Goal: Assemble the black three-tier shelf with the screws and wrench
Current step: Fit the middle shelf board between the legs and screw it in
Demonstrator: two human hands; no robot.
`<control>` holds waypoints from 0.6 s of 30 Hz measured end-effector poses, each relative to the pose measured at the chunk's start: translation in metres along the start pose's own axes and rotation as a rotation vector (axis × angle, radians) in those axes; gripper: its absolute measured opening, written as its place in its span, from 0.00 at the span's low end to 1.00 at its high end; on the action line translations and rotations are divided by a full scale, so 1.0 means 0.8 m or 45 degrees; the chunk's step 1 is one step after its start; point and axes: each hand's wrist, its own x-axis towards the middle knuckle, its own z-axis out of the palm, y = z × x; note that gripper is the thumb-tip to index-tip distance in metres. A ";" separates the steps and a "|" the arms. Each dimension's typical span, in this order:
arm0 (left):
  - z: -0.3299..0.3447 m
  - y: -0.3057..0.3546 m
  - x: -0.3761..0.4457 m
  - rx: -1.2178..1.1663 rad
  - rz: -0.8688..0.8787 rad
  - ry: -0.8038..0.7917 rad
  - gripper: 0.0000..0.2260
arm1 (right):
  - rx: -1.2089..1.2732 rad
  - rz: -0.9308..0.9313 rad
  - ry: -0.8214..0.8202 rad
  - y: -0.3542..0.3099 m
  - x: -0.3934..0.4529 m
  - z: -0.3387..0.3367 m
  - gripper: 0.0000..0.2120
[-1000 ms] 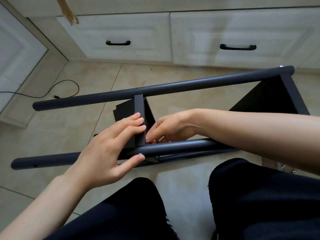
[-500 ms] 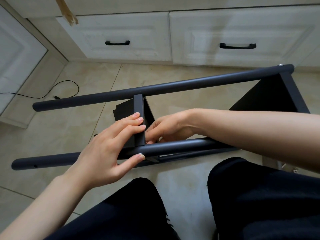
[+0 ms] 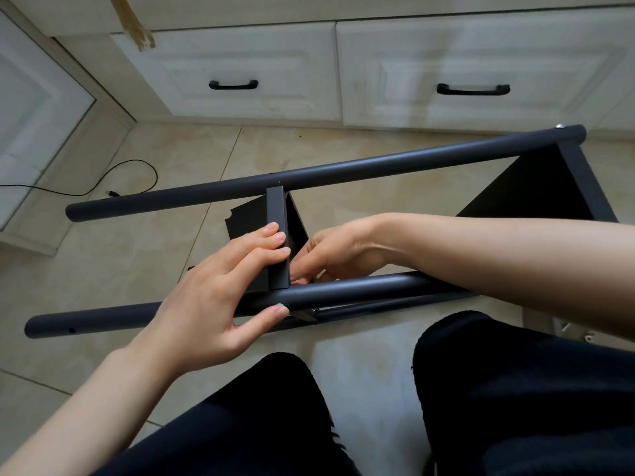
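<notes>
The black shelf lies on its side on the tiled floor. Its far pole (image 3: 343, 168) and near pole (image 3: 343, 292) run left to right, with a middle shelf panel (image 3: 276, 214) standing between them and an end panel (image 3: 546, 187) at the right. My left hand (image 3: 220, 293) grips the middle panel's edge with its fingers, and the thumb presses a silver screw head (image 3: 280, 305) on the near pole. My right hand (image 3: 330, 252) reaches behind that panel, fingertips pinched at the joint; what they hold is hidden.
White drawers with black handles (image 3: 233, 85) line the back. A black cable (image 3: 113, 187) lies on the floor at the left. My dark-trousered knees (image 3: 515, 389) are just below the near pole. Small loose parts (image 3: 587, 336) lie at the right edge.
</notes>
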 end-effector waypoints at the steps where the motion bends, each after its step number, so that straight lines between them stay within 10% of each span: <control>1: 0.000 0.000 0.000 0.000 0.001 -0.001 0.27 | 0.000 -0.009 -0.001 0.000 0.000 0.000 0.16; 18: 0.000 -0.002 0.000 -0.016 0.004 0.002 0.27 | -0.007 -0.033 0.026 -0.001 -0.002 -0.001 0.11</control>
